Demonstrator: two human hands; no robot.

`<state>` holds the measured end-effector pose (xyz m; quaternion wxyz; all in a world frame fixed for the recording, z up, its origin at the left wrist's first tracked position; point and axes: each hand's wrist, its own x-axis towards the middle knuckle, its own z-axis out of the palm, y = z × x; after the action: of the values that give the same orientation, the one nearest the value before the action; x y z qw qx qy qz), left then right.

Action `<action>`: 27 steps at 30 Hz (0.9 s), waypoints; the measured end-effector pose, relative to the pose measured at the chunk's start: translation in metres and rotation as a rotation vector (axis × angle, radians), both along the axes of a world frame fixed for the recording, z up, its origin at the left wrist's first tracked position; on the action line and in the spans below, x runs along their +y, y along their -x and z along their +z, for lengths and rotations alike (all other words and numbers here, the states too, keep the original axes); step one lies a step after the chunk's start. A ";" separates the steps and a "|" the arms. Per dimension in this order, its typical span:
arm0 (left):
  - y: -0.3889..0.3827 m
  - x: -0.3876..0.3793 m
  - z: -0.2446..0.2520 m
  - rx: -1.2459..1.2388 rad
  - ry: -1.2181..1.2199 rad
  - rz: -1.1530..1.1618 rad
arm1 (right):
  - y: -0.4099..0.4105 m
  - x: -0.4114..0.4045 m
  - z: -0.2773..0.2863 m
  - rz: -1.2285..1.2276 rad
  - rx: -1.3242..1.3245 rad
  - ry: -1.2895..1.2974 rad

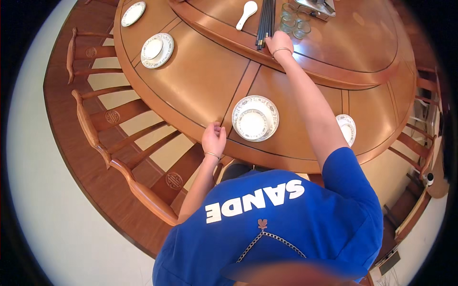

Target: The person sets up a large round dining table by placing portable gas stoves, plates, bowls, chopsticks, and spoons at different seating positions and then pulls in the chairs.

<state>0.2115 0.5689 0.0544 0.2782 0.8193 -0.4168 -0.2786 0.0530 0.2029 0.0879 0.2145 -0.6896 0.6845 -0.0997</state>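
Observation:
My right hand [281,43] reaches across to the raised round turntable [343,57]. Its fingers are at the near ends of a bundle of dark chopsticks [266,21] with gold-coloured bands; the hand itself hides whether they grip any. To the left of the bundle lies a white ceramic spoon [247,14], and several clear glasses [294,22] stand to its right. My left hand [214,138] is at the table's near edge, empty, with loosely curled fingers. Beside it sits a patterned white plate [273,107] with a smaller bowl [252,123] on it.
More plates with bowls are at the left [168,53] and at the right [352,123], partly behind my forearm. Another plate [133,14] lies at the far left. A metal stand [318,7] is on the turntable. Wooden chairs [137,189] line the round table [193,89].

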 end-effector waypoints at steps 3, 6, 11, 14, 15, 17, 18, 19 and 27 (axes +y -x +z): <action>0.002 -0.012 0.001 0.013 0.042 -0.043 | 0.016 0.006 -0.005 -0.021 -0.005 -0.005; 0.005 -0.030 0.008 0.047 0.105 -0.089 | 0.027 0.014 -0.012 0.026 -0.011 0.015; 0.011 -0.066 0.020 -0.020 0.179 -0.190 | 0.052 0.022 -0.023 -0.034 -0.230 -0.164; 0.010 -0.089 0.026 0.033 0.184 -0.218 | 0.058 0.048 -0.022 -0.053 -0.410 -0.231; 0.010 -0.100 0.030 0.034 0.185 -0.223 | 0.061 0.056 -0.014 -0.085 -0.548 -0.339; 0.014 -0.130 0.035 0.055 0.235 -0.273 | 0.074 0.068 -0.024 -0.103 -0.628 -0.317; 0.014 -0.146 0.037 0.018 0.227 -0.296 | 0.077 0.078 -0.022 -0.116 -0.682 -0.353; 0.014 -0.163 0.035 -0.076 0.253 -0.345 | 0.079 0.086 -0.022 -0.128 -0.737 -0.389; 0.038 -0.297 0.019 -0.279 0.288 -0.470 | 0.100 0.143 -0.030 -0.231 -0.917 -0.504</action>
<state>0.1737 0.2718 0.0738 0.2597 0.6828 -0.6643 -0.1582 -0.0467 0.3460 0.0581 0.6382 -0.4225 0.5946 -0.2463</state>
